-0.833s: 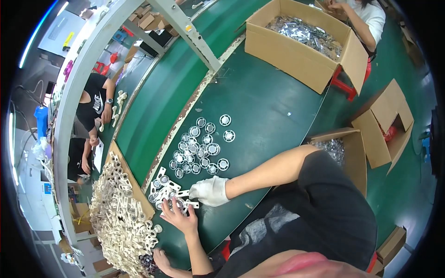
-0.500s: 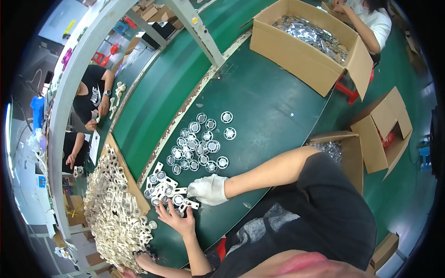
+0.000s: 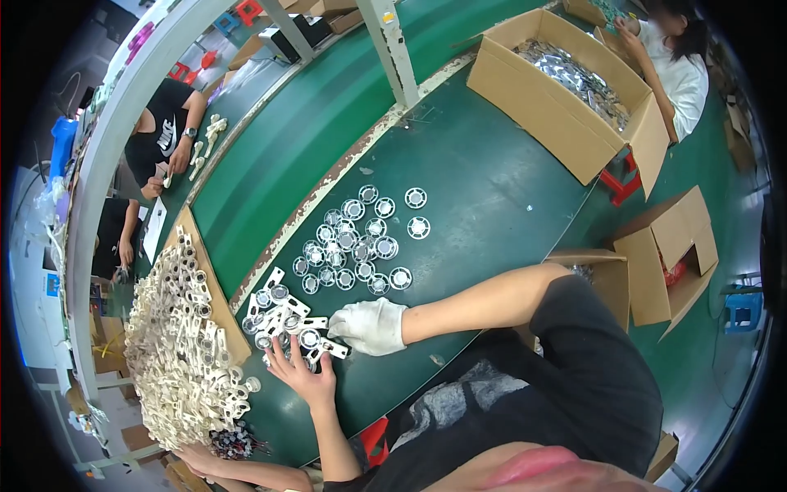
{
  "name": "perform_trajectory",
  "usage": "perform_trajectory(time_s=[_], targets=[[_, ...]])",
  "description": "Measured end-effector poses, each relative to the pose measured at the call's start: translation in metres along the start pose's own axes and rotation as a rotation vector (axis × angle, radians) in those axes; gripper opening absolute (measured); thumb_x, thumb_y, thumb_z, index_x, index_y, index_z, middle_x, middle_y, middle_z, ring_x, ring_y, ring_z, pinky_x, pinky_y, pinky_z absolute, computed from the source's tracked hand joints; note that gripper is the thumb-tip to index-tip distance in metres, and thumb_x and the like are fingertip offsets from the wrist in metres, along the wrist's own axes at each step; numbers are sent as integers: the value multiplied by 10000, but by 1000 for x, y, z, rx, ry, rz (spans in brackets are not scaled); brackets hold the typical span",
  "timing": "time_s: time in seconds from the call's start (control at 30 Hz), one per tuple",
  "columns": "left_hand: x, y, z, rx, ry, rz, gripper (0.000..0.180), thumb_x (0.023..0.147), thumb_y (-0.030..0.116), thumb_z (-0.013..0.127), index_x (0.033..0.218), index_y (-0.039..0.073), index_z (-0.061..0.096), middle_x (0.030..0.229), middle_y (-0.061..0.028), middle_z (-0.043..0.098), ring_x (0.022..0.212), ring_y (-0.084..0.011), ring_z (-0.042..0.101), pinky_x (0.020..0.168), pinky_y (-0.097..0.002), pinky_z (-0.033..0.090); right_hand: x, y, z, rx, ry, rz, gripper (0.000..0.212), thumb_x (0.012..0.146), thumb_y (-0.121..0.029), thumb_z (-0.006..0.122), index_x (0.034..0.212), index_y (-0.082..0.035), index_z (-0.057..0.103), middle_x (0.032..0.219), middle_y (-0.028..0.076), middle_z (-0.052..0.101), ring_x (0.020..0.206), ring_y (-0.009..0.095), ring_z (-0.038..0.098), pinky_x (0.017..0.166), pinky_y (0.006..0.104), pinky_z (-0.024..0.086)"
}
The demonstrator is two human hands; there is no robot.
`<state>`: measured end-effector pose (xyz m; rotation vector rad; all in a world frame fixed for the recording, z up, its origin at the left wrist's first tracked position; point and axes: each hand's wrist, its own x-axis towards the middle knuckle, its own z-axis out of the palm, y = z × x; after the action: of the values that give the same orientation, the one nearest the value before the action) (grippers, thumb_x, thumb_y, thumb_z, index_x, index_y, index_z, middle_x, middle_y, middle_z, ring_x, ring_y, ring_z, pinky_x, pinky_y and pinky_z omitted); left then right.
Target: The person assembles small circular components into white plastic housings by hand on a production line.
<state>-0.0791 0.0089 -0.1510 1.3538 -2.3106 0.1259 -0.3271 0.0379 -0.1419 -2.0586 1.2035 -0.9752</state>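
Note:
My bare left hand [image 3: 302,377] lies with fingers spread on a small heap of white plastic strips with round discs [image 3: 283,316]. Its fingertips touch the near edge of the heap. Close to its right, my right hand [image 3: 369,326] wears a white glove, fingers curled together at the heap's right edge. Whatever is in those fingers is hidden by the glove. A white strip [image 3: 334,348] sticks out of the heap between both hands. Beyond them, several loose spoked discs [image 3: 348,238], clear and silvery, lie spread and partly overlapping on the green table [image 3: 484,164].
A large pile of cream plastic parts [image 3: 184,353] stands at left along a cardboard strip [image 3: 215,287]. Another person's arm [image 3: 246,471] reaches in below it, near dark wired parts [image 3: 234,443]. A cardboard box [image 3: 541,98] of metal pieces stands far right. Co-workers sit across and at right.
The view has shifted a little. Both hands stay at the heap, nearly unmoved. The other person's arm at lower left has drawn away from the dark wired parts, which now show.

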Motion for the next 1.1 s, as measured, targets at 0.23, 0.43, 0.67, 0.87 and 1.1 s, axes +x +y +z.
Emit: perform_trajectory(time_s=[0.23, 0.43, 0.67, 0.87, 1.1], targets=[[-5, -6, -7, -85, 34, -62, 613, 975, 444, 552, 1461, 76, 498, 1561, -178, 413, 1490, -414, 287, 1183, -645, 109, 3, 4, 1, 19, 69, -58, 243, 878, -117, 609, 1106, -68, 677, 1098, 123, 653, 983, 343, 660, 840, 455, 551], [-11, -98, -28, 181, 260, -361, 400, 922, 120, 626, 1313, 34, 622, 1338, -293, 561, 1237, -460, 536, 1056, -510, 426, 21, -7, -3, -27, -70, -59, 195, 829, -45, 604, 1013, -25, 666, 1011, 173, 679, 982, 377, 651, 880, 456, 534], [-44, -123, -28, 153, 267, -409, 225, 829, 94, 751, 1043, 99, 681, 1119, -103, 675, 1132, -358, 573, 1000, -441, 464, 12, -12, 5, -34, -19, -67, 271, 866, 6, 647, 1135, -18, 661, 1166, 165, 666, 1082, 344, 650, 957, 408, 516], [-49, -110, -54, 126, 485, -501, 278, 916, 200, 718, 1172, 95, 697, 965, -84, 701, 925, -235, 597, 854, -360, 481, 14, -12, 6, 18, -14, -51, 243, 862, 57, 638, 1098, 4, 653, 1138, 167, 673, 1036, 337, 665, 925, 397, 525], [15, -52, -66, -1388, 435, -668, 453, 1114, 343, 392, 1229, -30, 622, 962, -67, 683, 759, -115, 612, 708, -276, 503, 6, -6, -6, 116, 182, -115, 479, 811, 70, 698, 1272, 33, 573, 1279, 249, 570, 1106, 385, 646, 962, 431, 533]])
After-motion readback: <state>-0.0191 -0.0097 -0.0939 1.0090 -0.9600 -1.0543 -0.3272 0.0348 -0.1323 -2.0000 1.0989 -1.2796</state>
